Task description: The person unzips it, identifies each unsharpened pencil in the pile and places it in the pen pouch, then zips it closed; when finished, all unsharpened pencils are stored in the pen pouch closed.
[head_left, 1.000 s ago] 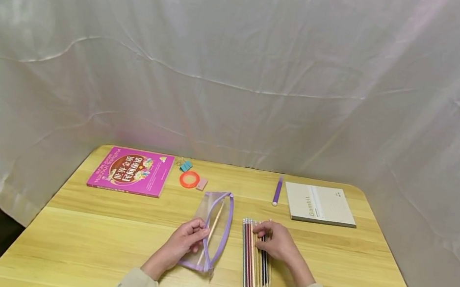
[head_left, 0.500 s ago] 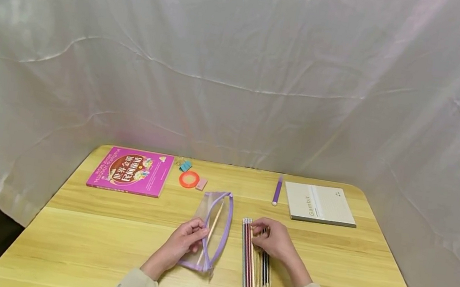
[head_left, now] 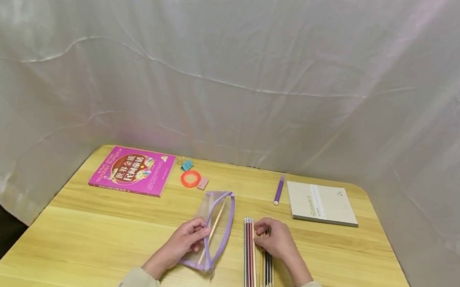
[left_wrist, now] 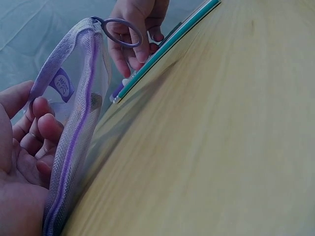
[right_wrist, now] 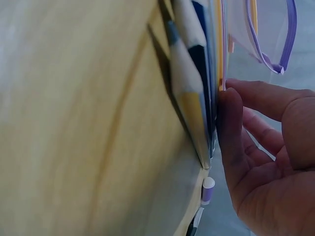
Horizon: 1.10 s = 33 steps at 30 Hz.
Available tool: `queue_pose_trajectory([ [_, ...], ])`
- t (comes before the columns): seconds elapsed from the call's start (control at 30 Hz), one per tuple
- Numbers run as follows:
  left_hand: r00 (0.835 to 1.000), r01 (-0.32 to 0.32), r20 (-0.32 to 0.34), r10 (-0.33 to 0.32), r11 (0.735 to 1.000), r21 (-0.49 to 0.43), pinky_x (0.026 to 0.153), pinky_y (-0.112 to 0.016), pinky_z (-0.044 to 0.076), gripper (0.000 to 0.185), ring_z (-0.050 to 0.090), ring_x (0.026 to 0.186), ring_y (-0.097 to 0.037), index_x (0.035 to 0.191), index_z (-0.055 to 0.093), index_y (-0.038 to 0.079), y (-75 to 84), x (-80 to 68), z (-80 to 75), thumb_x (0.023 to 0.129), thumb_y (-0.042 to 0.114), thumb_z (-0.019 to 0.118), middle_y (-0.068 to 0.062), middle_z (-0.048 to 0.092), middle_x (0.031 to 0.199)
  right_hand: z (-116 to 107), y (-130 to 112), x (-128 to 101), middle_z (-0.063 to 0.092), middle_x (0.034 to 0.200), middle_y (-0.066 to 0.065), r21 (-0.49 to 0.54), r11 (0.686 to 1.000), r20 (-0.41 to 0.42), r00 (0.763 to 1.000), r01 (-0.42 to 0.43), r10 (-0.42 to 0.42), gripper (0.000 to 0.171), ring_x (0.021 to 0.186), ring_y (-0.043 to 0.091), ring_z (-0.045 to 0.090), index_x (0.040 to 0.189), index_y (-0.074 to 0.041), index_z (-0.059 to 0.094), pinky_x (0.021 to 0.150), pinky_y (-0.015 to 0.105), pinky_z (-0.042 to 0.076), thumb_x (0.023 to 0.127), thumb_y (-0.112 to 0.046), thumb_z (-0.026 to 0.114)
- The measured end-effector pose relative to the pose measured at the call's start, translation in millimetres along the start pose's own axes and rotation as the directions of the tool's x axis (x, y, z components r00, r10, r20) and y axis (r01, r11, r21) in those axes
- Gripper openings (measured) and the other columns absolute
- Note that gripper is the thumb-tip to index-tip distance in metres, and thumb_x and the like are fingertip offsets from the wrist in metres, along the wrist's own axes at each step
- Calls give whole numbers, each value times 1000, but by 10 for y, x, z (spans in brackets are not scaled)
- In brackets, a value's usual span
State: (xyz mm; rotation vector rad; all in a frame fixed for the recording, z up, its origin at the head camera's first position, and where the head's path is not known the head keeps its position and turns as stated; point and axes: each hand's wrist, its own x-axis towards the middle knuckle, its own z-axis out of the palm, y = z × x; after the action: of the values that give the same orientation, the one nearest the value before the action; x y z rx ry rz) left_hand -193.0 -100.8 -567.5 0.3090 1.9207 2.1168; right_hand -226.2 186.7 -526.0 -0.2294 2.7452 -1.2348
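My left hand grips the rim of a see-through mesh pencil case with purple edging. Its mouth gapes, and one light wooden pencil lies inside. To the right, a row of pencils lies on the table, silver, dark red, plain wood, gold and black. My right hand is over their upper ends, thumb and forefinger pinching a yellowish pencil in the right wrist view. Sharpened tips of other pencils stand close by there. The case's purple zip edge runs past my left fingers in the left wrist view.
A pink book lies at the back left. Near it are a blue binder clip, an orange tape roll and a pink eraser. A purple marker and a pale notebook lie at the back right.
The plain wood pencil under my right hand has separated from the gold ones, leaving a gap. My right hand has shifted slightly; the left hand and case stay nearly still.
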Motion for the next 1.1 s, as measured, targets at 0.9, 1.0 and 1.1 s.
queue_pose_trajectory([
  [0.9, 1000, -2, -6, 2, 1000, -11, 51, -17, 37, 33, 46, 57, -5, 102, 50, -10, 7, 7, 6, 105, 22, 60, 9, 50, 70, 37, -30, 43, 60, 71, -5, -211, 976, 69, 997, 59, -45, 35, 62, 11, 53, 116, -10, 72, 61, 28, 45, 83, -9, 85],
  [1.0, 1000, -4, -1, 4, 1000, -14, 52, -17, 38, 33, 46, 57, -5, 102, 50, -9, 9, 3, 5, 105, 22, 60, 9, 50, 71, 34, -22, 46, 60, 69, -6, -241, 968, 86, 995, 70, -51, 39, 60, 10, 54, 118, -9, 71, 60, 27, 45, 83, -10, 85],
  [1.1, 1000, -9, 6, 9, 1000, -15, 52, -17, 39, 32, 46, 58, -5, 103, 50, -10, 4, 4, 1, 105, 21, 59, 9, 50, 71, 32, -16, 52, 59, 67, -7, -266, 962, 90, 995, 68, -45, 40, 58, 11, 53, 118, -11, 70, 62, 31, 46, 81, -9, 84],
])
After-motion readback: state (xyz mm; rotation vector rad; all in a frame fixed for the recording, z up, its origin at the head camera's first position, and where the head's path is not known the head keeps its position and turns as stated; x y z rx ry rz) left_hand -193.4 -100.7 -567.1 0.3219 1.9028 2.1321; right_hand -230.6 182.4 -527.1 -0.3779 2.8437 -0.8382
